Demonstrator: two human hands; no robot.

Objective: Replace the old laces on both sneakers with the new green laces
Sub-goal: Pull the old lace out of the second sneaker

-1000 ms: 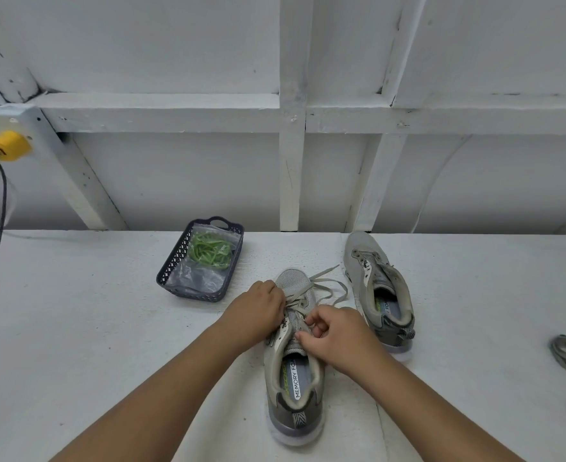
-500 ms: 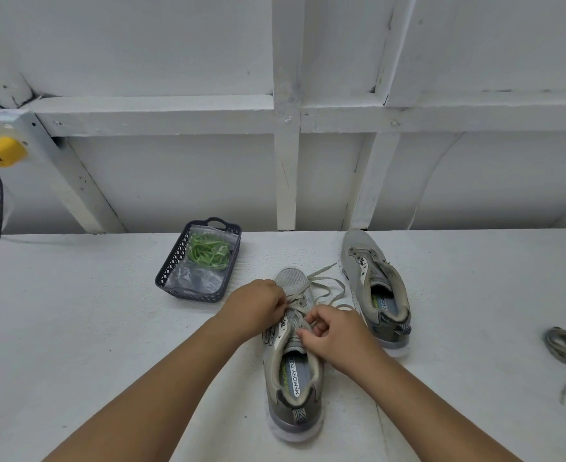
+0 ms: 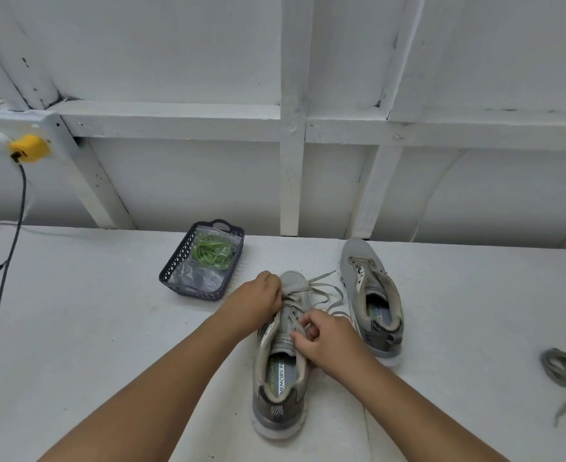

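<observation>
- Head view: the near sneaker [image 3: 280,371] lies mid-desk toward the front edge; left hand [image 3: 254,300] grips its toe-side old lace [image 3: 321,290], right hand [image 3: 328,341] pinches lace at the eyelets.
- The second sneaker [image 3: 371,295] lies just right, unlaced.
- Green laces [image 3: 212,252] sit bagged in the basket [image 3: 171,278] near the back edge.
- A removed lace [image 3: 563,368] lies by the right edge.

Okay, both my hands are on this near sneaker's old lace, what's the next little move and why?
Probably draw the crossing your right hand pinches up out of its eyelets. The old grey lace is still threaded through the near sneaker, your left hand steadies its toe, and the green laces wait in the basket.
</observation>
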